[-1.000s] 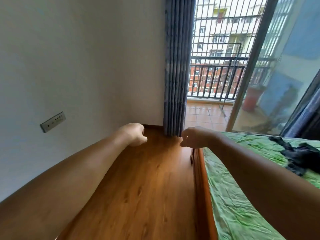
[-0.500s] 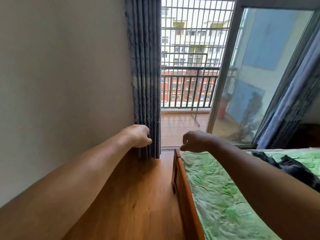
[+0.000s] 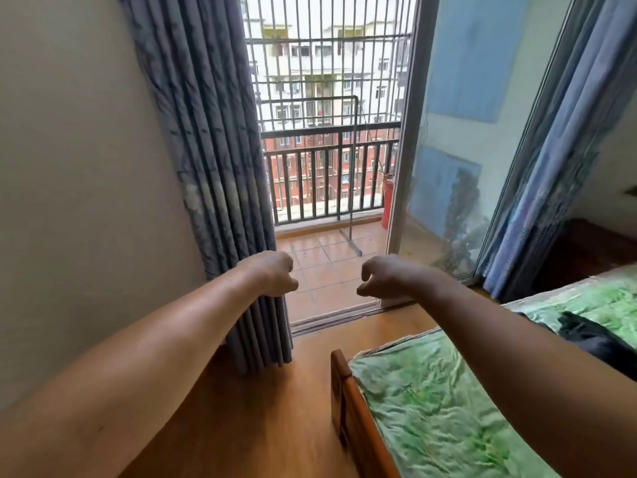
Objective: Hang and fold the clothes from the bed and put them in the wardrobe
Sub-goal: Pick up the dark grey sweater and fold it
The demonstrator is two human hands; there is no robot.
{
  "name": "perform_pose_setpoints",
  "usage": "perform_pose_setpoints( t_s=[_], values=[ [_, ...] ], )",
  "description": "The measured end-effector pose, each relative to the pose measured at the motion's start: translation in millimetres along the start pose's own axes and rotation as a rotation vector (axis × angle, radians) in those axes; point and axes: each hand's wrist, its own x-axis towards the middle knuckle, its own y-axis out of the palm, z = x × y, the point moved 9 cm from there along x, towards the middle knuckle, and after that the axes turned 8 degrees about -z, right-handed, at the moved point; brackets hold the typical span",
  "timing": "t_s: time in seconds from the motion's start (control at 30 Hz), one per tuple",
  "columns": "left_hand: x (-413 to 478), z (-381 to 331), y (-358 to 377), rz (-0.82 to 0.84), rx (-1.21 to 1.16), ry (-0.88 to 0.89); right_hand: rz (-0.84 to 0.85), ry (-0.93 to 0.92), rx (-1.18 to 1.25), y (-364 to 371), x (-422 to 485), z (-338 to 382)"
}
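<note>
A dark garment point(image 3: 594, 338) lies bunched on the bed's green sheet point(image 3: 431, 405) at the right, partly hidden behind my right forearm. Both my arms stretch out in front of me at chest height. My left hand point(image 3: 272, 277) has its fingers curled in and holds nothing, in front of the grey curtain. My right hand point(image 3: 382, 277) is curled more loosely, also with nothing in it, above the floor near the bed's corner. No wardrobe is in view.
The bed's wooden end board point(image 3: 344, 391) stands at the lower middle. A grey curtain point(image 3: 213, 167) hangs by the left wall. A sliding glass door point(image 3: 458, 150) is open onto a tiled balcony point(image 3: 327, 250) with railings. Wooden floor point(image 3: 262, 408) runs between wall and bed.
My view has swung right and up, from the wall and floor toward the balcony door. Both hands stayed raised and curled; the right hand's fingers have loosened a little.
</note>
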Motion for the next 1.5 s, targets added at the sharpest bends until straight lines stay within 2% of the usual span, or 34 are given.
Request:
perform_pose_setpoints(
  t_s=[0.3,0.57,0.87,1.07,1.27,1.5],
  values=[
    [230.8,-19.1,17.0,0.035,0.009,0.054,0.062,0.089,-0.028,-2.5,205.9,-95.0],
    [404.7,-53.1,7.5,0.023,-0.012,0.155,0.042,0.194,-0.005,-31.3,335.7,-167.6],
    [597.1,-128.7,37.8,0.069,-0.085,0.404,0.033,0.417,0.005,-37.4,455.9,-260.9],
    [715.4,-165.3,55.6,0.092,-0.004,0.604,0.042,0.588,0.034,-36.6,542.3,-310.0],
    [797.8,-228.2,64.9,0.103,0.007,0.772,0.012,0.774,0.088,-50.0,560.9,-366.8],
    [803.9,-379.0,86.6,0.142,0.04,1.013,-0.027,1.066,0.12,-54.1,475.6,-469.8]
  ],
)
